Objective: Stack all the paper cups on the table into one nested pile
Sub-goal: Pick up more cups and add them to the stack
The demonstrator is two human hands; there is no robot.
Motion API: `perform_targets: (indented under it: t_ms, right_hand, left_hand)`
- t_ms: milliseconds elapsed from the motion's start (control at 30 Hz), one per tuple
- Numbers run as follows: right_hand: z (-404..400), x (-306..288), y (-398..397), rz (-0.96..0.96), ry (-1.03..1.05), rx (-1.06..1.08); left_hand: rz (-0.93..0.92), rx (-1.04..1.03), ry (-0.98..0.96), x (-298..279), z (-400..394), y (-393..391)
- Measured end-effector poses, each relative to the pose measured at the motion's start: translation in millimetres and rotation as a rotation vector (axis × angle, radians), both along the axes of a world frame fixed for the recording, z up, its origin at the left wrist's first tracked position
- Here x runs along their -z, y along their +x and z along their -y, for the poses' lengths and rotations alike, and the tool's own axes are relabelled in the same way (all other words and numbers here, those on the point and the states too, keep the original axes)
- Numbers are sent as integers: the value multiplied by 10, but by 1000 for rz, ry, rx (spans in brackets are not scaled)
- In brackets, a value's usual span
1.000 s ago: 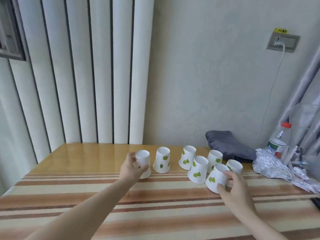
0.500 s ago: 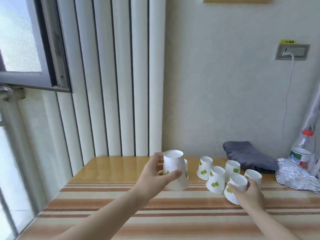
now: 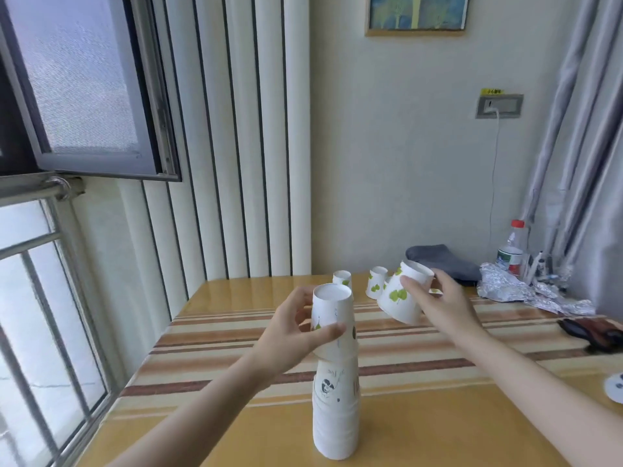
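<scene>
A tall pile of upside-down white paper cups (image 3: 335, 412) stands near the table's front edge. My left hand (image 3: 296, 335) grips the topmost cup (image 3: 332, 315), which sits upside down on that pile. My right hand (image 3: 438, 303) holds a second leaf-printed cup (image 3: 403, 294), tilted and lifted above the table, to the right of the pile. Loose upside-down cups stay at the back: one (image 3: 342, 277) behind the pile and another (image 3: 376, 281) to its right. Further cups are partly hidden behind the lifted one.
The striped wooden table (image 3: 438, 429) carries a grey cloth (image 3: 441, 261), a red-capped plastic bottle (image 3: 510, 249), crumpled foil (image 3: 519, 289), a dark object (image 3: 593, 333) at the right edge and a white disc (image 3: 614, 387). A window with bars is on the left.
The view pulled back and the tall pile came into sight. My left hand brought its cup over onto the pile. My right hand lifted its cup off the table and tilted it.
</scene>
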State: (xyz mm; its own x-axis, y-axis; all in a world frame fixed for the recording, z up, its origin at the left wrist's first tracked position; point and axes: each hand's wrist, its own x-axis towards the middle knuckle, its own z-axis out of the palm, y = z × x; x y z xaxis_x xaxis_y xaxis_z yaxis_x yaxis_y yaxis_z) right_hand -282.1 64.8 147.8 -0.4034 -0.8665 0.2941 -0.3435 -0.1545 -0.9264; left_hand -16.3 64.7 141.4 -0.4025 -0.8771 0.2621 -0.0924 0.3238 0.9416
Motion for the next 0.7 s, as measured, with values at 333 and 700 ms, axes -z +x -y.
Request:
perform_targets:
  t_ms: [333, 700]
  right_hand:
    - [-520, -344, 578, -78, -33, -302]
    - [-511, -8, 877, -241, 89, -410]
  left_hand:
    - [126, 71, 124, 495, -255, 7]
    - [69, 44, 199, 429, -90, 419]
